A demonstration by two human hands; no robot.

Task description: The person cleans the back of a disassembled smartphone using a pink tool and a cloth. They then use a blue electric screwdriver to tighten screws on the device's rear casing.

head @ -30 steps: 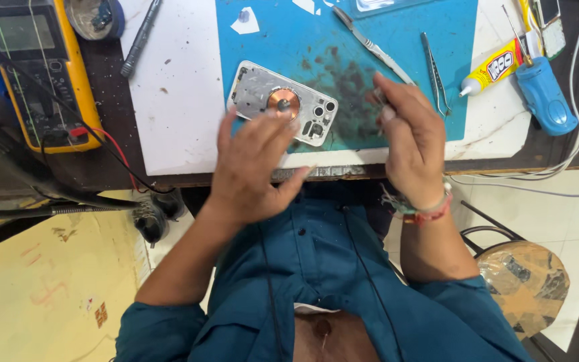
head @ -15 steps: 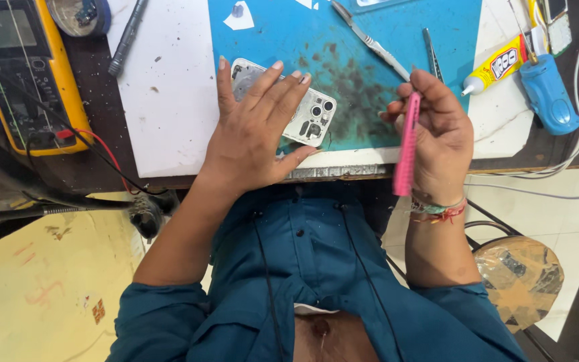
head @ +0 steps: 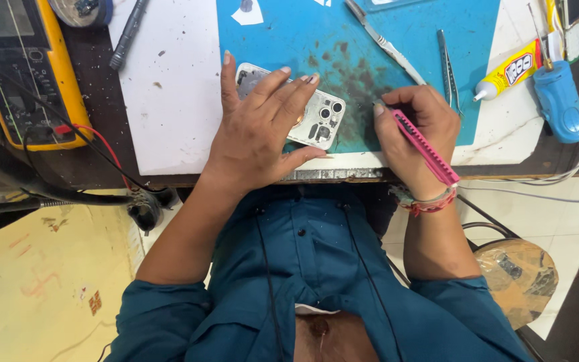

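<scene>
My right hand (head: 413, 134) has dropped from upright to the mat (head: 397, 53), clenching the pink tool (head: 427, 147); left hand (head: 259, 127) stays flat, ungripped, pinning the phone back (head: 319, 117).

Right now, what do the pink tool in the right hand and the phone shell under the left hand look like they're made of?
The pink tool looks like matte plastic: flat, uniform colour, no metallic glint. The phone shell looks like silvery metal, pale grey with a dull sheen and dark round camera cutouts, though part of it could be plastic. The left hand covers much of it.
</scene>
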